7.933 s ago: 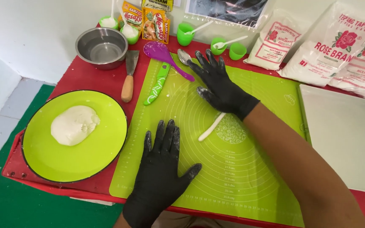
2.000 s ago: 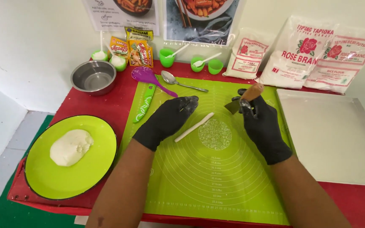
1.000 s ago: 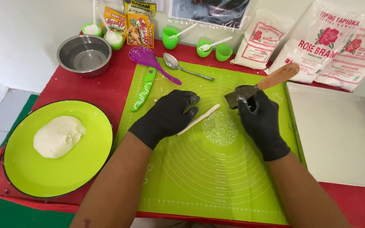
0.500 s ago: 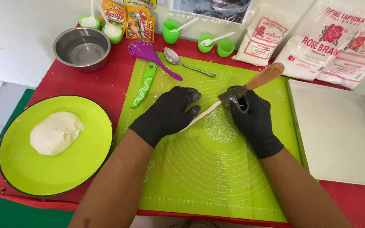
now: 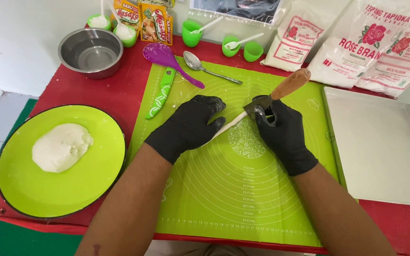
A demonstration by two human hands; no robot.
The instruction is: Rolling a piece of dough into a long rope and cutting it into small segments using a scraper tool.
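dough rope (image 5: 231, 124) now meets the scraper (image 5: 274, 97) blade, which came down a moment ago. our left hand (image 5: 191, 125) presses it flat, fingers curled; our right hand (image 5: 281, 130) grips the scraper.

The left hand (image 5: 191, 124) in a black glove is pressing down on a thin white rope of dough (image 5: 228, 125) lying on the green mat (image 5: 243, 199). The right hand (image 5: 281, 135), gloved too, is gripping a scraper (image 5: 274, 97) by its wooden handle, its metal blade meeting the far end of the rope just beyond the left fingertips. Well to the left of that grip, a lump of dough (image 5: 61, 147) is sitting on a green plate (image 5: 72, 194); to the right, a pale tray (image 5: 385, 156) is lying.
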